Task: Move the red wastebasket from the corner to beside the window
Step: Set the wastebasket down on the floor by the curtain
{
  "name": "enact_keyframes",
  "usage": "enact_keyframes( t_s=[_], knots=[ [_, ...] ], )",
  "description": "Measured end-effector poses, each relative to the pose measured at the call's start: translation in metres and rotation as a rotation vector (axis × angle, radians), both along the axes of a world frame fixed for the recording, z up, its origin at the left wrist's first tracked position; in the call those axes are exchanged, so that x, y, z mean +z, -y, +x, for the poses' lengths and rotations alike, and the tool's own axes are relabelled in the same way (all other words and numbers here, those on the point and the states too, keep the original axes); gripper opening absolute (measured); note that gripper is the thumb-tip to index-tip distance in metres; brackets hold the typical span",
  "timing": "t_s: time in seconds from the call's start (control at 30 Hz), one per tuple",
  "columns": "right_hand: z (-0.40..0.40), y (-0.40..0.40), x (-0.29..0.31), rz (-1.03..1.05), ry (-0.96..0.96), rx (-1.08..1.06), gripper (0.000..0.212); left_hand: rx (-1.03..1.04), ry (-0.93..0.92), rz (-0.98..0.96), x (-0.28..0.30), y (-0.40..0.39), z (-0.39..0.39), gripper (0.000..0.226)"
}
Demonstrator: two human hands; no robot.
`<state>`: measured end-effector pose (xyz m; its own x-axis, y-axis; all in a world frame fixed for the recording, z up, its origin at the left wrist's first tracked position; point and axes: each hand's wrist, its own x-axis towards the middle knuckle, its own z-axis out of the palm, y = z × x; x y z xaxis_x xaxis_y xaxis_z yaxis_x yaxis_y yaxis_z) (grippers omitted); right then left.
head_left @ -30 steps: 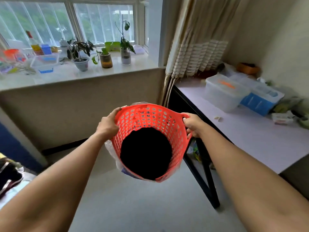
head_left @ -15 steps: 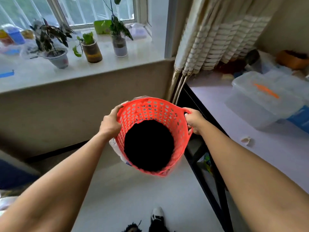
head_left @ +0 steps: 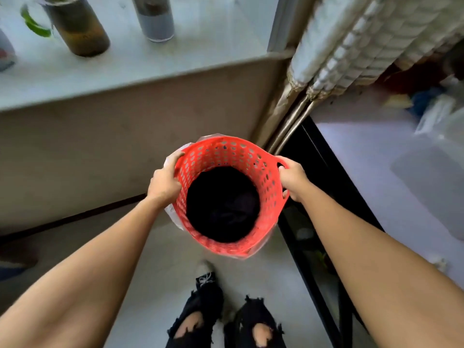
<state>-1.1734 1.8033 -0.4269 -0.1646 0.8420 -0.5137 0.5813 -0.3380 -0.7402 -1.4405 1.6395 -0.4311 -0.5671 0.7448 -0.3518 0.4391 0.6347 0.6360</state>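
Note:
The red wastebasket (head_left: 266, 177) is a perforated plastic tub with a dark inside and a clear plastic bag showing around its outside. It hangs above the pale floor, close to the wall under the windowsill (head_left: 140, 69). My left hand (head_left: 164, 183) grips its left rim. My right hand (head_left: 292, 178) grips the handle on its right rim, with fingers through the opening. Both arms reach forward and down.
Two glass jars (head_left: 77, 28) with plants stand on the sill. A bunched curtain (head_left: 351, 46) hangs at the right of the sill. A black-framed table (head_left: 364, 151) with a white top and plastic boxes stands to the right. My legs and shoe (head_left: 206, 275) are below the basket.
The view has tilted down and moved closer to the wall below the sill. The basket, held in both hands, has come lower and nearer the wall.

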Motion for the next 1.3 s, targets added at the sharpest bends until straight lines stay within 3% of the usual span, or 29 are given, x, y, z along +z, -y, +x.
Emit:
enact_keyframes(
  t_s=[0.3, 0.43, 0.6, 0.87, 0.97, 1.17, 1.3],
  knots=[
    [-0.045, -0.103, -0.242, -0.073, 0.077, 0.016, 0.046, -0.016, -0.03, -0.152, -0.238, -0.101, -0.044, 0.081],
    [-0.055, -0.132, -0.357, -0.05, 0.075, -0.006, 0.045, -0.051, -0.039, -0.099, -0.355, -0.133, -0.046, 0.068],
    [-0.059, -0.147, -0.451, -0.073, 0.04, -0.049, 0.045, -0.072, -0.039, 0.0, -0.448, -0.151, -0.046, 0.066],
    [-0.058, -0.136, -0.51, -0.059, 0.013, -0.047, 0.045, -0.08, -0.094, -0.027, -0.499, -0.151, -0.052, 0.07],
    [-0.057, -0.136, -0.516, -0.072, 0.068, -0.024, 0.041, -0.068, -0.006, -0.059, -0.501, -0.153, -0.056, 0.078],
    [-0.052, -0.133, -0.492, -0.178, 0.052, -0.035, 0.046, -0.011, 0.169, -0.076, -0.473, -0.15, -0.053, 0.103],
    [-0.048, -0.129, -0.451, -0.138, 0.099, -0.003, 0.055, 0.005, 0.175, -0.157, -0.431, -0.151, -0.05, 0.101]
  ],
)
